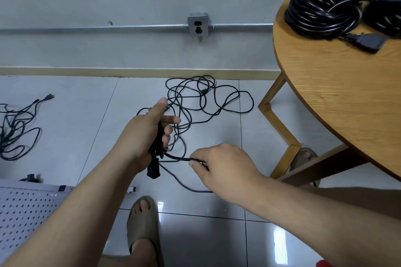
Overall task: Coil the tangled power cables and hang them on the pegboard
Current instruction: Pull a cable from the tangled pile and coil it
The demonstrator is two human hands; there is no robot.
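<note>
Head view, looking down on a tiled floor (65, 136). Nearest: a sandal (143, 230) at bottom centre and the white pegboard (26, 208) at lower left; no cable shows on the visible part. Above these, the left hand (147, 136) is wrapped round the black plug (153, 170) end of a cable (178, 157), fingers curled and thumb raised. Can't tell whether any finished loops sit in the palm. The right hand (221, 165) pinches the same cable a little way along, with the strand running straight between the two hands. Judged: early in coiling this one. To do it well, let the strand slide through the right pinch, lay even loops into the left palm, and allow the cable to twist so it doesn't kink. Lift slack from the loose heap (204, 102) rather than dragging, as its crossings could pull into knots. That heap lies on the floor just beyond the hands, near the skirting. Room: open tile to the left, with a second tangle (15, 130) well apart. To the right, a table leg (280, 123) and the round table (336, 97) crowd the right arm, so a wide sweep might catch there. Farthest: wall socket (198, 25) and coiled cables (321, 8) on the tabletop.
</note>
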